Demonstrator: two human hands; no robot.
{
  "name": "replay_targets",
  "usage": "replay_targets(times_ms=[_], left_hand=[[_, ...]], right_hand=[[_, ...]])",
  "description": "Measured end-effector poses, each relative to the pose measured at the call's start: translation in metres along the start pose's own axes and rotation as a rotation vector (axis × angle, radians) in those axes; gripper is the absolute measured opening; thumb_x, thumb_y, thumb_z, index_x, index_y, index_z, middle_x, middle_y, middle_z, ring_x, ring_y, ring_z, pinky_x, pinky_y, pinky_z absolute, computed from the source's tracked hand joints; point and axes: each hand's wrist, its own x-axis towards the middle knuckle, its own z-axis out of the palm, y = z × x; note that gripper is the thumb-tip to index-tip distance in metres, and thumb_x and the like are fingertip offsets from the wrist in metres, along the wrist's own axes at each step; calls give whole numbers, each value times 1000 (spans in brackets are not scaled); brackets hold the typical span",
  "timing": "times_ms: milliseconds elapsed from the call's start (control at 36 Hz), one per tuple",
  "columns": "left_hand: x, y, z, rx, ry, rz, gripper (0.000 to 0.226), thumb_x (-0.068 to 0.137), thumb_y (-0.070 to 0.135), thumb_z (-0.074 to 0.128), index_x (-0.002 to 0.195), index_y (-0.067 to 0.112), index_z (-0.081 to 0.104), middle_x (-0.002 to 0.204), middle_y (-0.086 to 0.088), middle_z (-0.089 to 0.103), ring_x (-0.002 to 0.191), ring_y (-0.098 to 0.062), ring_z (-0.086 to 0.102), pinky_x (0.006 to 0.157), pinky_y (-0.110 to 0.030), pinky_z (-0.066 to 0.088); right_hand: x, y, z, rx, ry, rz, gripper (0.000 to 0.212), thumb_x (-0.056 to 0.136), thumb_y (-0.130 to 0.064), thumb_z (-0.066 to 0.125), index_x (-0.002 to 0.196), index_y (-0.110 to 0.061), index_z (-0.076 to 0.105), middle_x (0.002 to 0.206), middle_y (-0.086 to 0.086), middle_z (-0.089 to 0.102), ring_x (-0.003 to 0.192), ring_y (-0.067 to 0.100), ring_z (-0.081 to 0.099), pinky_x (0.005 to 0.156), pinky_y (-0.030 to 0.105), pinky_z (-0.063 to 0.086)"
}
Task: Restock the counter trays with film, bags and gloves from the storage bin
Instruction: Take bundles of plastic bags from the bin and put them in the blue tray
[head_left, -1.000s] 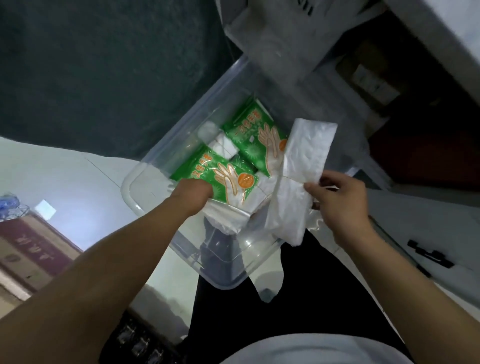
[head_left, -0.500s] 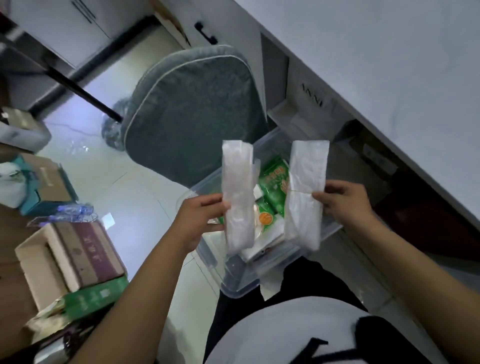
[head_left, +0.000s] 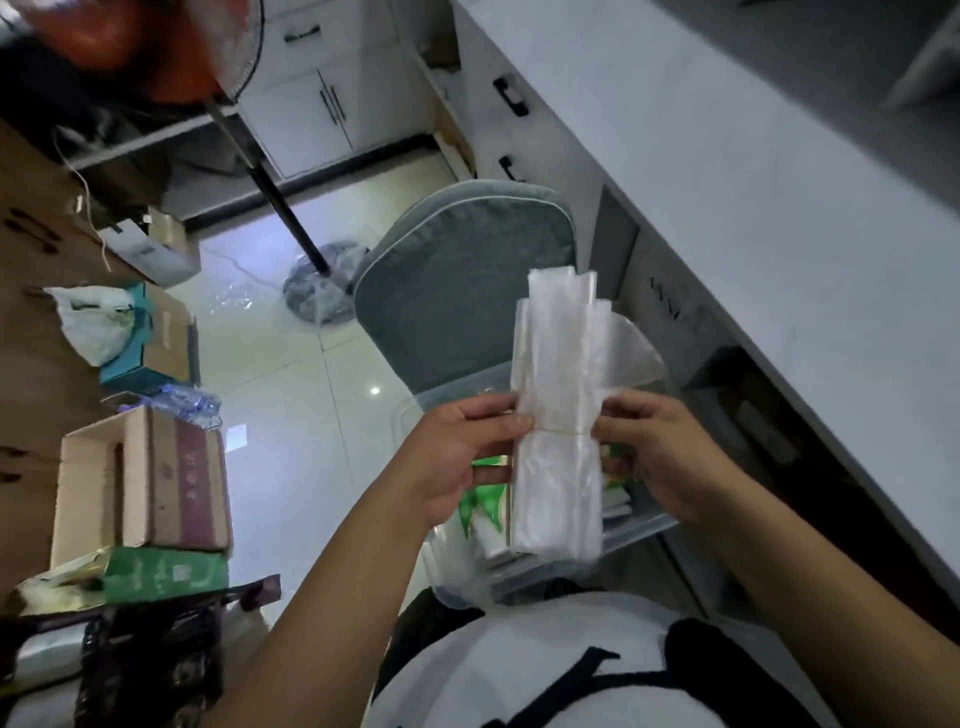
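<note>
Two folded bundles of clear plastic bags (head_left: 558, 364) stand upright, pressed together, directly above the clear storage bin (head_left: 644, 525). The left hand (head_left: 462, 457) pinches them at mid-height from one side and the right hand (head_left: 662, 460) from the other, so each grip is clenched on the bags. Green glove packets (head_left: 488, 501) lie inside the bin, under the bundles. A grey chair cushion (head_left: 457, 291) stands just behind the bin, and the white table (head_left: 753, 218) runs above it on the right.
</note>
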Motion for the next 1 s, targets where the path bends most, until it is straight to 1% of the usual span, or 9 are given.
replay_targets(times_ms=[111, 278, 389, 472, 556, 667, 750, 806, 1000], left_hand=[[-16, -1, 7, 38, 10, 47, 29, 82, 11, 76, 111, 12, 74, 101, -8, 77, 84, -21, 72, 73, -35, 62], [-48, -11, 8, 97, 1, 123, 17, 83, 6, 75, 100, 9, 76, 90, -5, 78, 72, -16, 74, 58, -27, 58], [-68, -29, 1, 300, 20, 233, 14, 78, 20, 82, 90, 25, 77, 95, -1, 75, 89, -19, 70, 76, -34, 59], [-82, -45, -3, 298, -119, 211, 18, 80, 20, 80, 95, 27, 73, 106, -1, 71, 100, -25, 68, 85, -38, 57], [-93, -63, -3, 142, -314, 82, 37, 80, 12, 79, 111, 24, 63, 110, -6, 73, 93, -28, 73, 69, -36, 61], [-105, -88, 3, 99, -418, -7, 58, 73, 7, 83, 119, 32, 59, 104, -8, 75, 89, -27, 74, 64, -35, 59], [-114, -102, 10, 101, -468, -46, 61, 74, 3, 81, 123, 31, 58, 105, -9, 75, 91, -28, 74, 67, -36, 61], [-120, -107, 16, 98, -523, -74, 61, 74, 4, 82, 125, 29, 59, 108, -8, 75, 94, -29, 74, 69, -37, 61], [-145, -112, 49, 100, -654, -77, 59, 77, -6, 74, 129, 16, 59, 116, -7, 73, 105, -28, 71, 78, -38, 61]], right_hand=[[-27, 6, 11, 25, 17, -33, 20, 86, 1, 63, 103, -3, 74, 97, 15, 75, 80, 25, 71, 67, 35, 58], [-73, 30, 34, 114, 114, -55, 21, 85, -2, 64, 100, -9, 77, 99, 14, 76, 81, 24, 73, 67, 32, 59], [-108, 52, 47, 198, 170, -27, 25, 80, -4, 67, 104, -7, 75, 104, 17, 74, 84, 26, 72, 73, 37, 60], [-135, 69, 57, 267, 256, -13, 29, 73, -7, 70, 102, -6, 76, 103, 19, 74, 84, 28, 73, 73, 38, 60], [-166, 88, 63, 328, 345, 3, 30, 72, -5, 70, 102, -5, 76, 102, 18, 74, 84, 28, 71, 68, 36, 61], [-209, 107, 64, 304, 390, 42, 36, 80, -9, 67, 116, -6, 70, 111, 17, 72, 92, 27, 68, 76, 36, 58], [-242, 113, 62, 311, 345, 67, 49, 69, -24, 74, 117, -13, 72, 113, 14, 72, 96, 27, 70, 80, 39, 59], [-259, 116, 62, 292, 341, 47, 48, 75, -27, 78, 121, -17, 69, 123, 15, 69, 108, 32, 67, 88, 45, 58], [-296, 120, 57, 280, 477, -55, 38, 74, -12, 81, 111, -20, 74, 119, 14, 71, 106, 35, 69, 81, 43, 60]])
